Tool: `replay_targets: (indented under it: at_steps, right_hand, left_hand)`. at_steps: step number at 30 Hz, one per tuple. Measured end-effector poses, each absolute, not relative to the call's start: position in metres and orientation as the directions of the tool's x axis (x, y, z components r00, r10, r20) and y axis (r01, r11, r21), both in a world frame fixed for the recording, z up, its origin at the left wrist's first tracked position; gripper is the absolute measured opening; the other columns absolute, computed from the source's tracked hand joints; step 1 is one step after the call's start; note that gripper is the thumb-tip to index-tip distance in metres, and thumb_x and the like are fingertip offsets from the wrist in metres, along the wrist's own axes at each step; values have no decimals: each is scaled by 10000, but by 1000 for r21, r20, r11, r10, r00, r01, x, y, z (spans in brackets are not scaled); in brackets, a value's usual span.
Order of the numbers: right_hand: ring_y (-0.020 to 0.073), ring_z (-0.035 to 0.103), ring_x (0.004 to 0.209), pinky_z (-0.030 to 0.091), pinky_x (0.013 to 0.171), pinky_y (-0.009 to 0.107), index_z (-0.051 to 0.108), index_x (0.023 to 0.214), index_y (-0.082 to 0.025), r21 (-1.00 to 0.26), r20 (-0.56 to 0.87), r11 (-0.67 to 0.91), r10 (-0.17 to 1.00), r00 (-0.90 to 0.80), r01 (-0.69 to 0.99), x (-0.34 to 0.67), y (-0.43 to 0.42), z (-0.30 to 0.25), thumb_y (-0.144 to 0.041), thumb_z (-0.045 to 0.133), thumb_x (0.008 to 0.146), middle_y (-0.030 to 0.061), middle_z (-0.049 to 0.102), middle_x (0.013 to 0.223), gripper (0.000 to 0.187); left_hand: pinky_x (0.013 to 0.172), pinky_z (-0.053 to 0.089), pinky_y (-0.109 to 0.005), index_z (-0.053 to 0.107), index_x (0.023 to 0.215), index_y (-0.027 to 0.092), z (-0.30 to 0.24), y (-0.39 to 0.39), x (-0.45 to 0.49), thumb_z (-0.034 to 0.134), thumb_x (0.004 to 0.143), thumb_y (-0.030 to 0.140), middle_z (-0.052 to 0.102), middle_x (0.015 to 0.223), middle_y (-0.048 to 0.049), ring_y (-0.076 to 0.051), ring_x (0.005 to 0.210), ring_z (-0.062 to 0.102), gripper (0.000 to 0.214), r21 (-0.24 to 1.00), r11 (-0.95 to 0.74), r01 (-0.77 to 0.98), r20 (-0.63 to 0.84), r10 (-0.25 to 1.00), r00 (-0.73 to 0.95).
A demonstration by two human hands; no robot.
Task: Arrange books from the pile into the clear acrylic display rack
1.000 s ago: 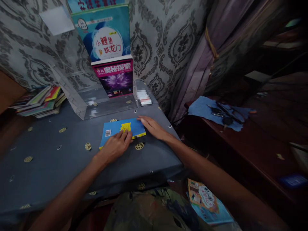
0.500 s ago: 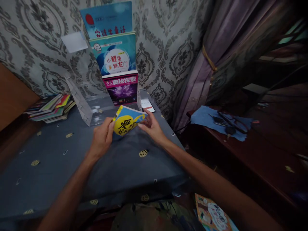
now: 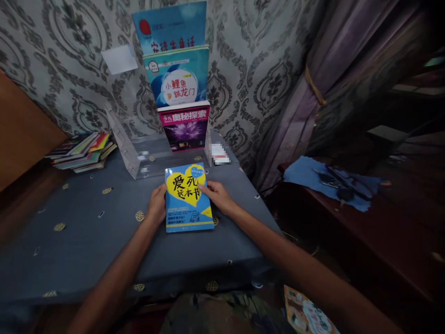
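A blue book with a yellow heart on its cover [image 3: 187, 198] is held face up over the grey tablecloth [image 3: 86, 232], in front of a clear acrylic display stand [image 3: 139, 153]. My left hand [image 3: 157, 204] grips the book's left edge. My right hand [image 3: 216, 196] grips its right edge, fingers on the cover. The stand holds three books stepped upward: a magenta one [image 3: 185, 125], a teal one [image 3: 177, 76] and a blue one [image 3: 170, 25].
A stack of thin colourful books [image 3: 81, 150] lies at the table's back left. A purple curtain [image 3: 313, 79] hangs at the right. A dark wooden bench carries a blue cloth [image 3: 323, 178] with keys. Another book [image 3: 309, 315] lies by my knee.
The book lay back-cover up on the table; both hands lifted it, turned it over and now hold it cover up. The view has shifted slightly.
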State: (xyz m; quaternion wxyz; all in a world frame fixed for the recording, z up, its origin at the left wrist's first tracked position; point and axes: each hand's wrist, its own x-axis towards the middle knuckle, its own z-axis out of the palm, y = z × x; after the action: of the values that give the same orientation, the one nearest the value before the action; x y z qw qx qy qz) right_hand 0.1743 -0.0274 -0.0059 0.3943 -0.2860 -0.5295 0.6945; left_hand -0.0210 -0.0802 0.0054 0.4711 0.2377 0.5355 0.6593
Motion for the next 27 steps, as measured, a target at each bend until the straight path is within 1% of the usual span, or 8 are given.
replay_targets:
  at_steps: [5,9,12,13,15,18,21,27]
  right_hand:
    - [222,762,790,637,775,369,732,937,-160,-966,-39,-166,851,-524,-198,173,-22,-19,-556,841,714,101,802,957,467]
    - [208,747,754,632,746,374,696,987,-171,-983,-27,-112,868,-496,-144,171,-19,-23,-516,817,758,90,796,932,430]
    - [200,721,719,614,703,357,692,1025,-171,-999,33,42,903,-429,13,175,-16,-23,-471,731,842,72,780,869,353]
    - [199,709,711,604,697,352,697,1039,-173,-987,77,125,915,-395,98,179,-15,-22,-443,692,870,64,772,848,319]
    - [210,691,732,581,722,362,718,1031,-182,-909,202,303,921,-332,286,187,-13,-18,-380,621,906,63,760,848,253]
    - [235,682,800,543,785,382,741,969,-189,-757,354,456,888,-292,468,196,-8,-14,-300,555,919,84,760,912,222]
    - [235,687,858,529,810,366,732,1028,-201,-719,385,507,860,-334,476,196,-1,-15,-244,532,925,84,764,973,230]
    - [255,644,1121,465,1035,421,696,1166,-206,-668,419,598,795,-439,444,175,15,-23,-155,537,919,101,734,1188,297]
  left_hand:
    - [603,549,-271,653,811,167,-7,-78,-29,771,615,447,691,659,0,-167,597,657,361,972,25,-235,-119,909,-399]
    - [584,516,-260,659,858,162,-9,-76,-37,727,644,410,710,731,-27,-180,641,656,335,988,64,-144,-112,929,-352]
    - [644,525,-287,673,986,160,-8,-79,-48,661,739,395,702,796,-36,-192,701,647,341,992,28,119,15,936,-351]
    - [691,534,-309,672,1043,162,-7,-81,-51,634,774,386,694,814,-39,-202,737,645,352,964,8,266,86,936,-340]
    - [820,537,-369,665,1132,168,-6,-85,-58,591,834,353,676,875,-56,-233,855,639,358,827,-35,561,237,926,-292]
    - [996,481,-450,644,1206,167,-3,-89,-62,513,905,282,655,1050,-111,-276,1067,597,347,565,-93,820,374,914,-154]
    - [1063,444,-471,606,1269,158,1,-85,-57,444,945,228,644,1175,-141,-280,1151,577,369,437,-130,890,354,935,-37]
    - [1061,446,-475,576,1313,113,11,-67,-36,409,982,217,606,1307,-192,-304,1186,583,385,303,-114,946,288,957,23]
